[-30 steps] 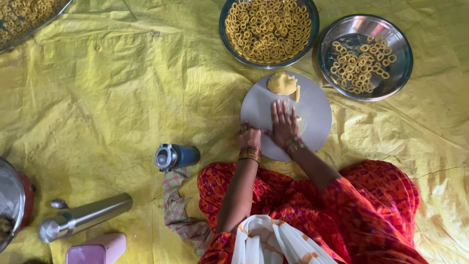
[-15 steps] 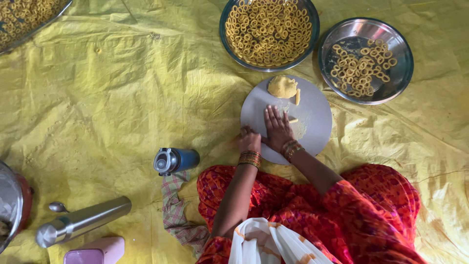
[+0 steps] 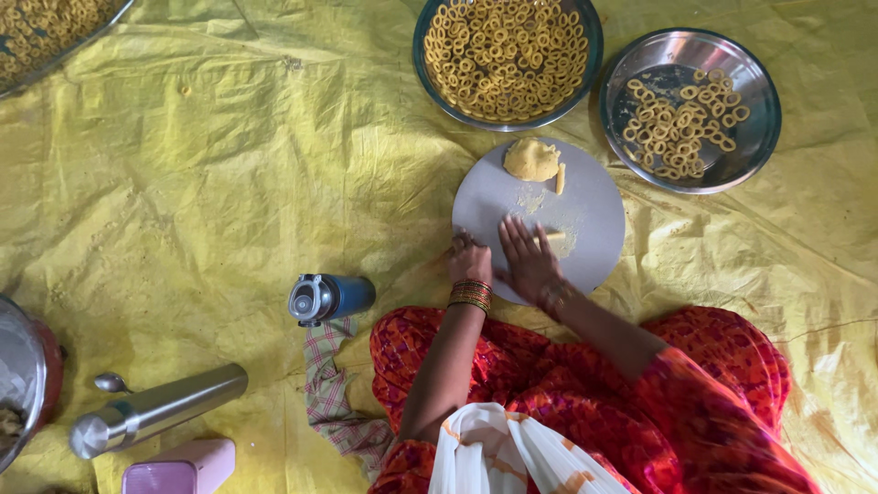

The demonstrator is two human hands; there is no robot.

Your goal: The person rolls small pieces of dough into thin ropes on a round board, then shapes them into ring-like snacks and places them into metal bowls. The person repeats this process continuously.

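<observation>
One round grey board [image 3: 590,215] lies on the yellow sheet [image 3: 229,183], directly ahead of the seated person. The right hand [image 3: 529,261] rests palm down on the board's near half, fingers extended and spread, pressing flat; one short dough strip [image 3: 554,236] projects from beneath its fingertips. The left hand [image 3: 469,261] sits at the board's left edge with fingers curled downward; whether it grips the rim cannot be determined. One stack of bangles [image 3: 471,294] circles the left wrist. On the far half of the board: one dough lump [image 3: 531,159] and, just beside it on the right, one small dough stick [image 3: 561,177]. Two round metal bowls stand beyond the board. The blue-rimmed bowl [image 3: 585,87] is filled with many dough rings, too many to count. The steel bowl [image 3: 754,137] to its right holds a sparse layer of rings covering part of its floor. A third container of rings [image 3: 41,37] is cut off at the upper left corner. To the person's left lie one blue flask [image 3: 331,297], one checked cloth [image 3: 334,402], one steel cylinder [image 3: 155,412], one spoon [image 3: 112,382], one pink box [image 3: 178,467] and one partly visible metal pot [image 3: 23,384]. The surface is a creased yellow plastic sheet covering the whole floor area in view; no walls show.
</observation>
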